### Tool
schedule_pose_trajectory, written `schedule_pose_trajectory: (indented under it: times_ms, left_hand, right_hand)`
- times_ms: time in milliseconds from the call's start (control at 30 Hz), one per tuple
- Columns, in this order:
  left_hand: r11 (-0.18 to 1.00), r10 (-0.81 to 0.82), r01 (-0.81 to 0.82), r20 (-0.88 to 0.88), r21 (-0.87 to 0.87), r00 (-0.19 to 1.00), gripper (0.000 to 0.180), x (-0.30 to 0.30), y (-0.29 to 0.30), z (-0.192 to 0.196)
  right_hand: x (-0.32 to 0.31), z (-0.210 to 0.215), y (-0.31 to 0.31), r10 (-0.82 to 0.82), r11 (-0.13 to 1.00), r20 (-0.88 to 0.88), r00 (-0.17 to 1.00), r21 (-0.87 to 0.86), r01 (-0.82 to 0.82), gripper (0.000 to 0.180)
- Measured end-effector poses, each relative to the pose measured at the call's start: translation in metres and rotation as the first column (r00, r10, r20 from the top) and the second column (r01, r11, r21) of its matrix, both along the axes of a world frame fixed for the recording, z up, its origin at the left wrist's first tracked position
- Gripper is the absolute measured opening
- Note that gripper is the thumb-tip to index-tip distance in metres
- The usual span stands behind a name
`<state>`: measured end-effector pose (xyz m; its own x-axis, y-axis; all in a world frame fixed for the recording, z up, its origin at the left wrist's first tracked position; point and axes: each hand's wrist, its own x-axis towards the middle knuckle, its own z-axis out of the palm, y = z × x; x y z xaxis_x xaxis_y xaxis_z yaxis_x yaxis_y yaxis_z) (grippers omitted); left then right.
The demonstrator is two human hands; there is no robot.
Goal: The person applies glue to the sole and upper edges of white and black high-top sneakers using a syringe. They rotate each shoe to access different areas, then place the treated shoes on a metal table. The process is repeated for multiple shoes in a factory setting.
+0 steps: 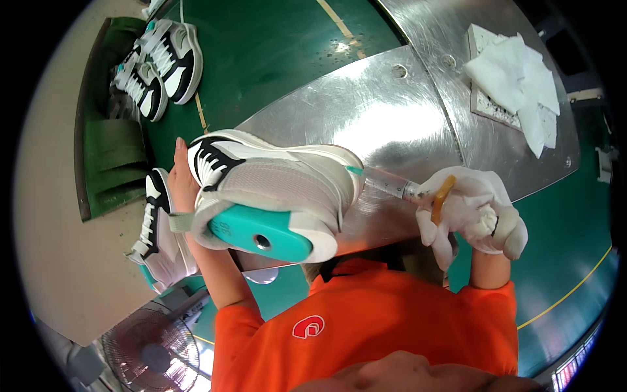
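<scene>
My left hand (181, 179) is bare and grips a white and grey sneaker (274, 186) with black trim and a teal heel piece, holding it sideways over the metal table (392, 111). Most of this hand is hidden behind the shoe. My right hand (477, 212) wears a white glove and is closed on a clear syringe (395, 186) with an orange plunger end. The syringe tip touches the right end of the sneaker at the sole edge.
A matching sneaker (157, 235) lies just left of my left forearm. Two more sneakers (163, 65) sit on the green belt at the upper left. White cloths (516, 78) lie on a board at the table's far right. A fan (153, 353) stands at the lower left.
</scene>
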<state>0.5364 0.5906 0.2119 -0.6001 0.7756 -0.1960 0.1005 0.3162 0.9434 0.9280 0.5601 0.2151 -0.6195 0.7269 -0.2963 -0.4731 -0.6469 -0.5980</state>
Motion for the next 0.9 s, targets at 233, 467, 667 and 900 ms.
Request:
schedule_pose_trajectory:
  times_ms: [233,467,667,900]
  left_hand:
    - [0.974,0.066,-0.073,-0.037,-0.215,0.997,0.046,-0.025,-0.004,-0.002]
    - [0.999,0.014,0.0,0.282,-0.048,0.959,0.047,-0.096,-0.057,-0.038]
    - [0.964,-0.071,0.02,-0.182,-0.267,0.981,0.051,-0.013,-0.146,0.005]
    - [0.906,-0.174,0.288,0.347,-0.311,0.921,0.073,0.034,-0.22,0.012]
  right_hand:
    - [-0.012,-0.018,-0.028,-0.191,0.963,-0.113,0.975,-0.212,0.164,0.041]
    - [0.0,-0.018,-0.021,-0.01,1.0,-0.094,0.996,0.015,0.011,0.058]
    - [-0.009,-0.011,-0.025,-0.026,0.999,-0.049,0.998,-0.021,0.025,0.036]
    - [-0.034,0.004,-0.041,-0.126,0.982,0.279,0.952,0.172,0.08,0.038]
